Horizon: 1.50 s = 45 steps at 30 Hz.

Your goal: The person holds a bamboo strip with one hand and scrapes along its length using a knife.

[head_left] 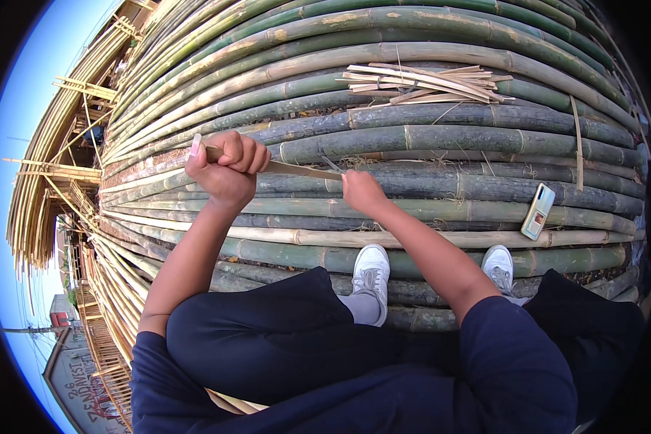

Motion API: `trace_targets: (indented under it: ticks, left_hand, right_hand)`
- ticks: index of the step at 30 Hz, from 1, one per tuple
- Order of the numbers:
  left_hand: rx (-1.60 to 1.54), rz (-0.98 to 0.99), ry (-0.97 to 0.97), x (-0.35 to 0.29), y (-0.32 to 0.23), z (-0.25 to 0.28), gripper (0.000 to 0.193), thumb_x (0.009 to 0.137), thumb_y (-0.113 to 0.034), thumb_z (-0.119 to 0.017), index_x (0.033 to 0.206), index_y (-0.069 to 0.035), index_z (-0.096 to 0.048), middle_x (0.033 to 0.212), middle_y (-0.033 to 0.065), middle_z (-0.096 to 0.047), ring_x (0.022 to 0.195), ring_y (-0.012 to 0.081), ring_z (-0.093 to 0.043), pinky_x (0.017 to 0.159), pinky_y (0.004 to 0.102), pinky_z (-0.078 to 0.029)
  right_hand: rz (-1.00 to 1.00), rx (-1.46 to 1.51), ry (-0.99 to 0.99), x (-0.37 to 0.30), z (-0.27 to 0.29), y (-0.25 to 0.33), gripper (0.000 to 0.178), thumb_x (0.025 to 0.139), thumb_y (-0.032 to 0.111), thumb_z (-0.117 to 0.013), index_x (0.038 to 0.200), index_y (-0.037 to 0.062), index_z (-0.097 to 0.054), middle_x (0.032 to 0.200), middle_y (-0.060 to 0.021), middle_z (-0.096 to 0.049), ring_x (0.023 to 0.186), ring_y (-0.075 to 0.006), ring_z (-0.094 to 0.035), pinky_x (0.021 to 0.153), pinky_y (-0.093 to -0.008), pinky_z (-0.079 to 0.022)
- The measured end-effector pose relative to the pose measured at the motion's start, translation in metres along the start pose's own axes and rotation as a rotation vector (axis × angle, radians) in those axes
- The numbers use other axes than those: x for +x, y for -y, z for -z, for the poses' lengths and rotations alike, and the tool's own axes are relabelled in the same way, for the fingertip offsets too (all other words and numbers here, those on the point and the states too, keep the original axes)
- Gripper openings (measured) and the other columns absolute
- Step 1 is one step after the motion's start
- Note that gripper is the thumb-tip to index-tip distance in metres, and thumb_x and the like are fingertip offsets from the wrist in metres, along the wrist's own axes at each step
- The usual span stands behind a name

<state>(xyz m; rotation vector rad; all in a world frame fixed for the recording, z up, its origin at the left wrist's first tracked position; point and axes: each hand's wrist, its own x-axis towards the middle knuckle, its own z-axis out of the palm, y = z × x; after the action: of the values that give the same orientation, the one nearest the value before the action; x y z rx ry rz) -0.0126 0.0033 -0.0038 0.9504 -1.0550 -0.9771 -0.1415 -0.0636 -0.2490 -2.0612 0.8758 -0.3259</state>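
My left hand [231,163] is closed in a fist around one end of a flat bamboo strip [300,170], with the thumb pointing up. The strip stretches across to my right hand [362,192], whose fingers are also closed. From the top of that hand juts a thin, grey, pointed blade [330,164], which looks like a knife's; its handle is hidden in the fist. The blade and the strip's right end meet at my fingers, and I cannot tell whether they touch. Both hands are raised above a bed of green bamboo poles [441,137].
A pile of split bamboo strips [427,83] lies on the poles farther off. One loose strip [577,141] and a phone [538,211] rest at the right. My white shoes [371,271] stand on the poles. Stacked poles on a bamboo rack [58,145] rise at the far left.
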Motion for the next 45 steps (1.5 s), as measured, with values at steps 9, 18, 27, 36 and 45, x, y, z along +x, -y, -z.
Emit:
trace_targets:
  ticks: [9,18,27,36,45]
  left_hand:
    - [-0.018,-0.015,-0.028,0.003,0.003,-0.002,0.051,0.080,-0.056,-0.032,0.051,-0.016,-0.022,0.043,-0.0034,-0.018,0.040,0.0106,-0.012,0.041,0.0283,-0.014]
    - [-0.009,-0.011,-0.035,0.004,0.004,-0.009,0.050,0.079,-0.056,-0.033,0.051,-0.016,-0.022,0.043,-0.0034,-0.018,0.040,0.0108,-0.011,0.041,0.0282,-0.014]
    - [0.002,-0.015,-0.078,0.001,-0.001,0.002,0.050,0.079,-0.057,-0.034,0.052,-0.016,-0.023,0.043,-0.0031,-0.018,0.038,0.0117,-0.012,0.041,0.0293,-0.015]
    - [0.035,-0.022,-0.021,-0.001,-0.003,0.001,0.049,0.078,-0.057,-0.033,0.052,-0.016,-0.022,0.043,-0.0031,-0.018,0.038,0.0116,-0.012,0.042,0.0294,-0.014]
    - [0.032,-0.016,0.015,0.002,0.002,-0.003,0.049,0.080,-0.055,-0.032,0.052,-0.016,-0.022,0.043,-0.0030,-0.017,0.039,0.0117,-0.012,0.042,0.0293,-0.015]
  right_hand:
    - [-0.112,-0.031,-0.085,-0.001,-0.015,-0.030,0.031,0.089,0.026,-0.047,0.076,0.0002,-0.060,0.073,-0.0240,-0.062,0.071,-0.0426,-0.061,0.066,-0.0504,-0.049]
    - [-0.197,-0.024,-0.054,0.006,-0.028,-0.045,0.031,0.089,0.027,-0.046,0.082,0.0008,-0.062,0.073,-0.0232,-0.062,0.072,-0.0415,-0.061,0.068,-0.0497,-0.049]
    - [-0.118,0.057,0.015,-0.002,-0.001,-0.004,0.034,0.090,0.028,-0.046,0.080,0.0005,-0.064,0.083,-0.0218,-0.064,0.080,-0.0391,-0.062,0.072,-0.0474,-0.049]
    - [-0.003,0.058,0.089,-0.003,0.019,0.019,0.036,0.090,0.029,-0.046,0.082,-0.0014,-0.064,0.085,-0.0226,-0.064,0.081,-0.0407,-0.061,0.073,-0.0482,-0.049]
    - [-0.111,-0.017,0.021,0.000,0.003,-0.007,0.037,0.090,0.029,-0.046,0.079,-0.0008,-0.064,0.079,-0.0271,-0.061,0.077,-0.0431,-0.060,0.070,-0.0485,-0.049]
